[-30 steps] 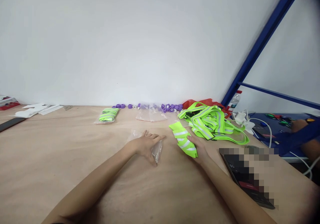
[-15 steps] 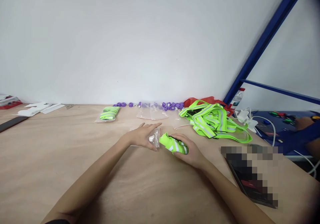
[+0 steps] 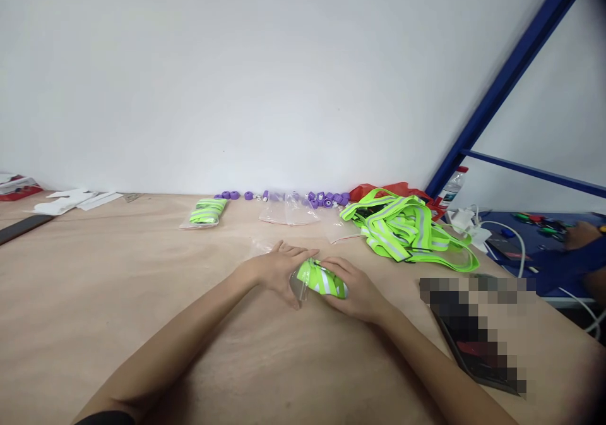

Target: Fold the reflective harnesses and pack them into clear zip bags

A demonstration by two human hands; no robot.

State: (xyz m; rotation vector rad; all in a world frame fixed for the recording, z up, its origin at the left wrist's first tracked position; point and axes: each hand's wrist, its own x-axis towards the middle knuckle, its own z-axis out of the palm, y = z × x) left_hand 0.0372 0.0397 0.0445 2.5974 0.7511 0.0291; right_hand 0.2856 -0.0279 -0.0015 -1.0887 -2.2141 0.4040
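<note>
My right hand grips a folded neon-green reflective strap with silver stripes, its end pushed against the mouth of a small clear plastic bag. My left hand pinches that bag at its opening, fingers curled around it. Both hands meet just above the wooden table, near its middle.
A heap of loose neon-green reflective straps lies at the right, over red fabric. A bagged strap, empty clear bags and purple rollers sit along the back. A dark device lies at right; another person's hand works over the blue surface.
My right hand carried the folded strap leftward from beside the heap to the bag. My left hand lifted the bag's mouth, and the strap's end now meets it.
</note>
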